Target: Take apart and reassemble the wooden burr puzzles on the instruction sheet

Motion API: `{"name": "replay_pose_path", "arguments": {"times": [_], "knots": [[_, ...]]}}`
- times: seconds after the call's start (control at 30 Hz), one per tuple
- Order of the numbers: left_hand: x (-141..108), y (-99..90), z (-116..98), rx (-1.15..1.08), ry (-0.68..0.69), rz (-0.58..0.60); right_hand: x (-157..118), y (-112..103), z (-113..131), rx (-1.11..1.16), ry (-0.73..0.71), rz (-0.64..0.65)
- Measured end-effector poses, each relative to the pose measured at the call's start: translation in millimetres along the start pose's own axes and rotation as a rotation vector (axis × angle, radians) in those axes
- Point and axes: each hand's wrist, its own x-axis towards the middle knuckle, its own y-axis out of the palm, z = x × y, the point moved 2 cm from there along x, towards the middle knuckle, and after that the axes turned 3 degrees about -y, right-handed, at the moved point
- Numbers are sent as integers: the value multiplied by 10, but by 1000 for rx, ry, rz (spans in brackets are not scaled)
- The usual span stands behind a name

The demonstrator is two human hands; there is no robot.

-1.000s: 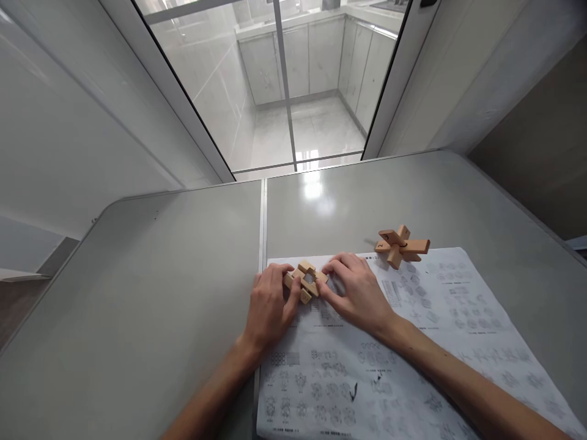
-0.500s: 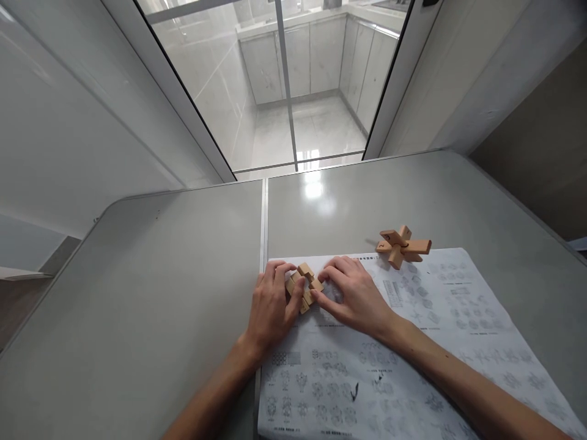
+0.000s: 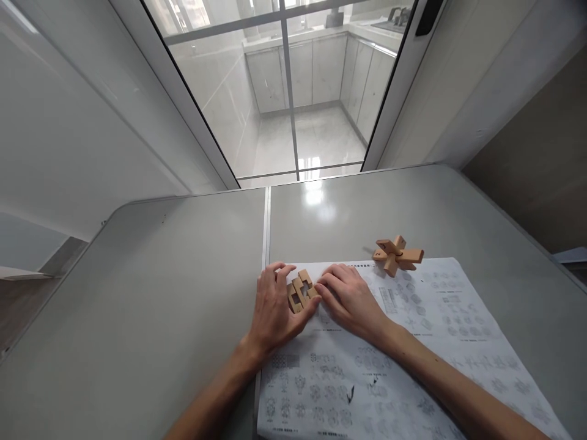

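Small notched wooden puzzle pieces lie side by side at the upper left of a printed sheet. My left hand curves round them, with its thumb along their near side and its fingers at their left and far side. From the right, the curled fingers of my right hand press against the pieces' right edge. Its fingertips are partly hidden, and whether a single piece is pinched there does not show. Gaps between the notches face up.
An assembled star-shaped wooden puzzle stands at the sheet's far edge, to the right of my hands. The grey table has a seam strip running away from me. Behind it is a framed glass door.
My left thumb has slid toward me and right, baring more of the puzzle pieces. The pieces now sit closer together, and my right fingers have closed in on their edge. The view has tilted up slightly.
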Motion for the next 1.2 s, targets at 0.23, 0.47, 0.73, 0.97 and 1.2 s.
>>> {"name": "replay_pose_path", "arguments": {"times": [0.23, 0.47, 0.73, 0.97, 1.2], "knots": [[19, -11, -22, -22, 143, 111, 5, 12, 6, -4, -1, -17], [28, 27, 23, -90, 119, 103, 12, 22, 3, 20, 8, -25], [3, 14, 32, -102, 52, 65, 4, 11, 1, 27, -4, -22], [10, -12, 16, -94, 6, 82, 26, -79, 26, 75, 5, -8], [-16, -31, 13, -94, -1, 63, -96, -505, 119, 47, -131, 6]]}}
